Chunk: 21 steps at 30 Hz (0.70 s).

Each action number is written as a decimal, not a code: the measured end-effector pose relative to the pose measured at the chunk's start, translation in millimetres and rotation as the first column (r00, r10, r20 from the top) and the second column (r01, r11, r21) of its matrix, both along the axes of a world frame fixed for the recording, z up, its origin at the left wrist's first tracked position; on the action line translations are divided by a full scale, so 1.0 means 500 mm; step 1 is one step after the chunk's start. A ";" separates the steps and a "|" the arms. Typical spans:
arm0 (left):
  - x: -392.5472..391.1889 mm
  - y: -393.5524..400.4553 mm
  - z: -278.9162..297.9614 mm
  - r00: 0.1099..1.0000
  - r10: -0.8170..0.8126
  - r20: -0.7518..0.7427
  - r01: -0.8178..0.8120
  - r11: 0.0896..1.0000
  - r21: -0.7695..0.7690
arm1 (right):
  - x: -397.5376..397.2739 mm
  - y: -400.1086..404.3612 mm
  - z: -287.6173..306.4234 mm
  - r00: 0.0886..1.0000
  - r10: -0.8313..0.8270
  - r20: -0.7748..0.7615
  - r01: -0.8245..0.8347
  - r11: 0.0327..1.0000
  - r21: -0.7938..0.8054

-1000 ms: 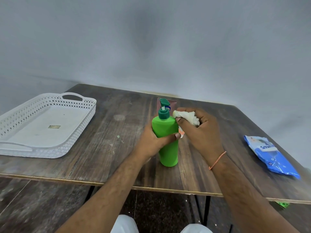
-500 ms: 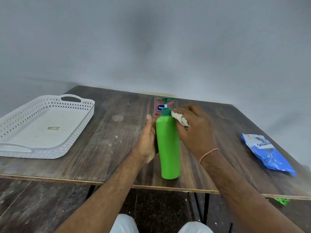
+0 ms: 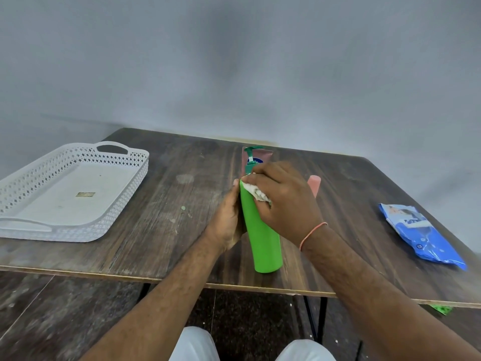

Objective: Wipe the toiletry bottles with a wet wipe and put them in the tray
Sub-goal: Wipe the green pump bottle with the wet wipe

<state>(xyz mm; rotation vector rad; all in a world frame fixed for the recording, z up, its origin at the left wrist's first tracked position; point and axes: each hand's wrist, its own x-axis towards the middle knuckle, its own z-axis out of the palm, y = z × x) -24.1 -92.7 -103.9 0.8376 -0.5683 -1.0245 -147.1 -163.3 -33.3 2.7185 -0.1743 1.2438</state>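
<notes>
A tall green pump bottle [image 3: 263, 238] stands near the table's front edge, leaning slightly. My left hand [image 3: 227, 220] holds its left side, fingers behind it. My right hand [image 3: 283, 199] grips a crumpled white wet wipe [image 3: 256, 192] and presses it against the bottle's shoulder, just below the dark green pump. Behind the bottle stands a pink tube [image 3: 257, 158], mostly hidden. A pink bottle [image 3: 314, 184] peeks out to the right of my right hand. The white perforated tray [image 3: 109, 225] sits at the table's left with nothing in it but a small sticker.
A blue wet-wipe pack [image 3: 421, 235] lies at the table's right edge. The wooden table [image 3: 161, 230] ends just in front of the green bottle. My knees show below the table.
The bottle has come down and stands closer to the front edge. My right hand has slid the wipe from the pump down onto the bottle's shoulder.
</notes>
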 end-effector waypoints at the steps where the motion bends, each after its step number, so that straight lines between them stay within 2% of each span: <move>1: 0.002 -0.003 -0.002 1.000 0.002 -0.014 -0.002 1.000 0.001 | -0.005 0.000 -0.006 1.000 0.010 -0.028 -0.010 1.000 -0.005; 6: 0.021 -0.020 -0.019 0.995 -0.007 -0.104 0.009 1.000 0.012 | -0.042 0.007 -0.070 0.979 0.055 -0.195 -0.056 0.998 0.002; 10: 0.030 -0.033 -0.037 0.988 -0.023 -0.153 0.015 0.999 -0.049 | -0.074 0.018 -0.116 0.957 0.091 -0.276 -0.081 0.996 0.044; 14: 0.033 -0.039 -0.051 0.980 -0.046 -0.192 0.029 0.995 -0.091 | -0.101 0.031 -0.147 0.947 0.127 -0.296 -0.107 0.991 0.081; 21: 0.039 -0.041 -0.057 0.992 -0.020 -0.123 0.011 0.997 -0.072 | -0.146 0.038 -0.187 0.946 0.166 -0.278 -0.130 0.981 0.144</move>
